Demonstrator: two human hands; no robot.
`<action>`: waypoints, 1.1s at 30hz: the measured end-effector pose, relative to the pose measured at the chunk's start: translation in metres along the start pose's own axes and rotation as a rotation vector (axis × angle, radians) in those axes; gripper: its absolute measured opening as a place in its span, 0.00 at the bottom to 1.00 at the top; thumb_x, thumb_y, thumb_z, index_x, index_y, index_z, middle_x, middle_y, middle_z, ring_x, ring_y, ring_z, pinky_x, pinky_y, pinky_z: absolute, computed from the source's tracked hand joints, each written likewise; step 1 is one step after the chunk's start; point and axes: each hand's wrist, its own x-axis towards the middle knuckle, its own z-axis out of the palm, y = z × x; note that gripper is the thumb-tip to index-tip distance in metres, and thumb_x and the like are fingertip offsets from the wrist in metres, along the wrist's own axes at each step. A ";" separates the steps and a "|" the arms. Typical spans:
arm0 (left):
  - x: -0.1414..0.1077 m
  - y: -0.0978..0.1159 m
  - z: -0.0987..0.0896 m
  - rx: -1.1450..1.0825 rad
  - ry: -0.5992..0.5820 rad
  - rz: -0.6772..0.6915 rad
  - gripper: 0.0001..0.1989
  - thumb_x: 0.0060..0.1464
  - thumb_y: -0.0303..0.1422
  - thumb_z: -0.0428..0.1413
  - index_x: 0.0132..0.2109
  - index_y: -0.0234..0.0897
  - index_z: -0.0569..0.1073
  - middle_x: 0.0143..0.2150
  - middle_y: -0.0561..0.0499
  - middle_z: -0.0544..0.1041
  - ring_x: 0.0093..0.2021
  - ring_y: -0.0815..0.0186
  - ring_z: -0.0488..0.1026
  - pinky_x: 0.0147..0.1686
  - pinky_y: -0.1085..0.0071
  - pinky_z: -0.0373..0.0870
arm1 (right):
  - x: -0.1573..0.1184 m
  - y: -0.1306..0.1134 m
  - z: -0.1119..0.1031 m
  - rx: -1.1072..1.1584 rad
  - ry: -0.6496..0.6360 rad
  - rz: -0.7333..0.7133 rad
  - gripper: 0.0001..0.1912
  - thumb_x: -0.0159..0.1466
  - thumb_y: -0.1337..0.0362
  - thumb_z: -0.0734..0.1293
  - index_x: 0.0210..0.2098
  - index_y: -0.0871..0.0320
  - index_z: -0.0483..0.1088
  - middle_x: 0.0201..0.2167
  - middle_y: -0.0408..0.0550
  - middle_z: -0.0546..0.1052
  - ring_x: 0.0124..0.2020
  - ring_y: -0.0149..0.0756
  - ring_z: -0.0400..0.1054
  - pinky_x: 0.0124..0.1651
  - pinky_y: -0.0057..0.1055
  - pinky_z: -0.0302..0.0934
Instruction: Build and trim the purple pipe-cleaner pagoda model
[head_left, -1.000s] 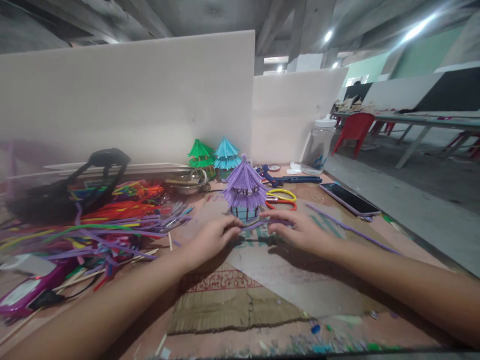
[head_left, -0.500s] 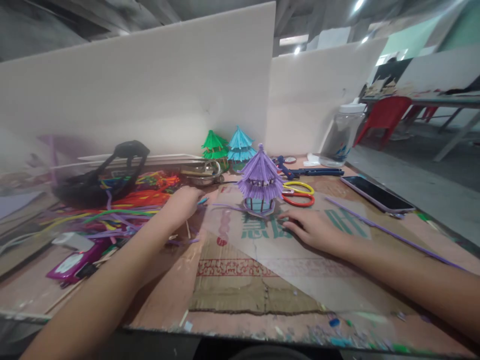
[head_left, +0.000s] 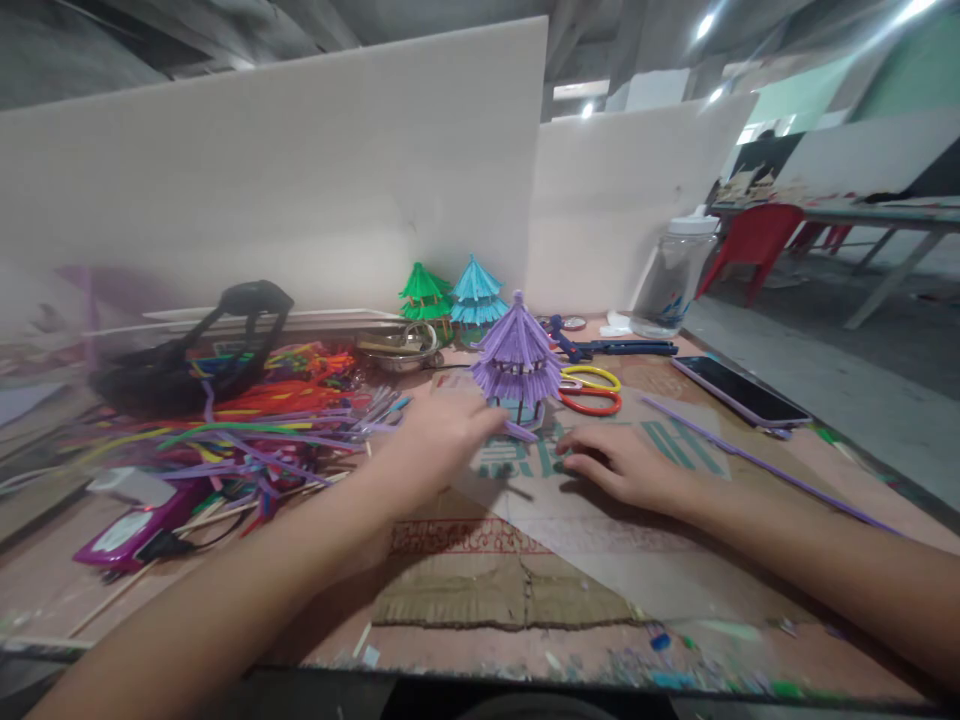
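Observation:
A small purple pagoda model (head_left: 517, 355) with two fringed roof tiers stands upright on the printed cardboard (head_left: 465, 600). My left hand (head_left: 442, 435), slightly blurred, is in front of and left of its base. A short purple pipe-cleaner strip (head_left: 521, 432) sticks out from its closed fingertips. The strip's other end is hidden by the hand. My right hand (head_left: 626, 465) rests on the cardboard to the right of the pagoda, fingers loosely bent, thumb and forefinger apart, nothing between them. Behind stand a green pagoda model (head_left: 426, 295) and a blue one (head_left: 477, 290).
Left are a pile of coloured pipe cleaners (head_left: 255, 435), a purple glue gun (head_left: 142, 530) and a black basket (head_left: 172, 370). Scissors (head_left: 592, 390), pliers (head_left: 630, 348), a phone (head_left: 739, 390), a bottle (head_left: 675, 280) and a long purple pipe cleaner (head_left: 757, 460) lie or stand right.
My left hand has moved right, from beside the pile to the front of the pagoda, with the purple strip now at its fingertips. My right hand has hardly moved.

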 end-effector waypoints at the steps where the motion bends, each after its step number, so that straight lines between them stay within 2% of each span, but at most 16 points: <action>1: 0.006 0.015 0.004 -0.033 -0.041 0.052 0.14 0.61 0.27 0.52 0.52 0.38 0.73 0.40 0.46 0.79 0.41 0.60 0.75 0.40 0.67 0.70 | -0.001 -0.005 -0.002 0.034 -0.001 -0.014 0.16 0.68 0.54 0.60 0.39 0.58 0.74 0.35 0.51 0.80 0.34 0.39 0.73 0.37 0.32 0.64; 4: 0.023 0.047 0.019 -0.090 -0.109 0.139 0.10 0.61 0.26 0.51 0.49 0.32 0.72 0.39 0.43 0.78 0.38 0.59 0.76 0.35 0.66 0.72 | -0.001 -0.018 -0.005 0.092 0.029 0.010 0.16 0.68 0.53 0.60 0.35 0.58 0.72 0.30 0.49 0.78 0.30 0.36 0.71 0.33 0.29 0.61; 7: 0.036 0.057 0.034 -0.122 -0.149 0.115 0.09 0.62 0.26 0.50 0.48 0.30 0.71 0.39 0.42 0.78 0.39 0.58 0.76 0.35 0.65 0.73 | 0.002 -0.019 -0.009 0.090 0.029 0.078 0.17 0.69 0.57 0.58 0.28 0.57 0.69 0.24 0.45 0.75 0.26 0.33 0.67 0.30 0.28 0.58; 10: 0.038 0.050 0.043 -0.182 -0.122 0.025 0.14 0.62 0.26 0.50 0.54 0.33 0.69 0.41 0.43 0.79 0.41 0.59 0.77 0.38 0.66 0.73 | 0.007 -0.001 -0.020 0.018 0.033 0.079 0.17 0.68 0.58 0.59 0.27 0.57 0.69 0.24 0.45 0.74 0.26 0.34 0.66 0.31 0.29 0.58; 11: 0.036 0.045 0.045 -0.209 -0.116 -0.007 0.15 0.62 0.25 0.50 0.55 0.34 0.69 0.42 0.44 0.79 0.42 0.59 0.77 0.39 0.66 0.73 | 0.008 0.008 -0.026 -0.022 0.074 0.103 0.17 0.68 0.58 0.59 0.27 0.57 0.69 0.24 0.46 0.74 0.27 0.35 0.66 0.32 0.29 0.57; 14: 0.025 0.026 0.049 -0.283 -0.131 -0.166 0.11 0.63 0.27 0.49 0.44 0.37 0.76 0.40 0.46 0.81 0.39 0.61 0.77 0.39 0.67 0.72 | 0.008 0.038 -0.043 -0.082 0.253 0.221 0.16 0.67 0.56 0.59 0.28 0.58 0.70 0.24 0.46 0.73 0.28 0.36 0.65 0.32 0.31 0.55; 16: 0.016 0.015 0.052 -0.298 -0.141 -0.275 0.13 0.65 0.31 0.47 0.40 0.37 0.76 0.38 0.45 0.81 0.38 0.61 0.77 0.38 0.68 0.71 | 0.007 0.054 -0.050 -0.074 0.359 0.307 0.18 0.66 0.53 0.60 0.25 0.57 0.67 0.21 0.44 0.69 0.26 0.34 0.62 0.29 0.30 0.53; 19: 0.005 0.004 0.061 -0.321 -0.145 -0.327 0.16 0.66 0.34 0.46 0.40 0.37 0.77 0.39 0.45 0.81 0.39 0.60 0.78 0.40 0.68 0.71 | 0.007 0.063 -0.051 0.141 0.453 0.401 0.21 0.65 0.49 0.62 0.22 0.56 0.63 0.19 0.41 0.65 0.23 0.32 0.58 0.27 0.29 0.51; 21: 0.002 0.004 0.067 -0.361 -0.147 -0.335 0.16 0.66 0.35 0.46 0.41 0.37 0.78 0.41 0.44 0.82 0.40 0.60 0.78 0.41 0.68 0.71 | 0.009 0.059 -0.046 0.453 0.458 0.436 0.21 0.63 0.46 0.63 0.25 0.56 0.64 0.20 0.41 0.66 0.21 0.30 0.58 0.25 0.28 0.52; 23: 0.004 0.008 0.070 -0.394 -0.150 -0.334 0.16 0.66 0.35 0.45 0.43 0.37 0.78 0.40 0.44 0.82 0.39 0.60 0.78 0.40 0.68 0.71 | 0.012 0.046 -0.038 0.767 0.410 0.454 0.22 0.63 0.43 0.63 0.33 0.57 0.68 0.24 0.43 0.70 0.20 0.29 0.58 0.22 0.28 0.52; 25: 0.010 0.015 0.070 -0.402 -0.168 -0.328 0.17 0.66 0.37 0.45 0.43 0.38 0.78 0.39 0.45 0.82 0.37 0.59 0.78 0.37 0.68 0.70 | 0.014 0.030 -0.029 0.903 0.333 0.453 0.23 0.61 0.43 0.66 0.42 0.57 0.69 0.27 0.43 0.72 0.20 0.28 0.58 0.21 0.27 0.51; 27: 0.016 0.022 0.069 -0.383 -0.194 -0.310 0.17 0.66 0.38 0.45 0.42 0.39 0.78 0.37 0.45 0.82 0.36 0.59 0.78 0.35 0.68 0.69 | 0.015 0.015 -0.025 0.904 0.300 0.435 0.22 0.61 0.45 0.68 0.42 0.58 0.71 0.25 0.42 0.70 0.19 0.27 0.57 0.21 0.26 0.50; 29: 0.021 0.028 0.067 -0.364 -0.208 -0.280 0.18 0.66 0.40 0.45 0.40 0.40 0.77 0.36 0.46 0.81 0.36 0.59 0.77 0.34 0.68 0.69 | 0.016 0.004 -0.029 0.845 0.321 0.422 0.20 0.62 0.46 0.67 0.37 0.59 0.72 0.20 0.38 0.63 0.18 0.26 0.53 0.21 0.26 0.47; 31: 0.022 0.030 0.067 -0.377 -0.174 -0.244 0.18 0.66 0.40 0.44 0.41 0.39 0.77 0.37 0.46 0.81 0.38 0.60 0.77 0.37 0.69 0.69 | 0.015 -0.001 -0.046 0.730 0.372 0.355 0.21 0.64 0.46 0.65 0.31 0.58 0.72 0.19 0.39 0.61 0.19 0.27 0.55 0.22 0.27 0.50; 33: 0.018 0.027 0.070 -0.419 -0.111 -0.225 0.17 0.67 0.39 0.44 0.45 0.40 0.77 0.42 0.46 0.80 0.43 0.60 0.76 0.41 0.68 0.69 | 0.011 -0.004 -0.073 0.532 0.490 0.204 0.24 0.67 0.45 0.61 0.25 0.57 0.68 0.26 0.46 0.70 0.27 0.32 0.64 0.31 0.30 0.59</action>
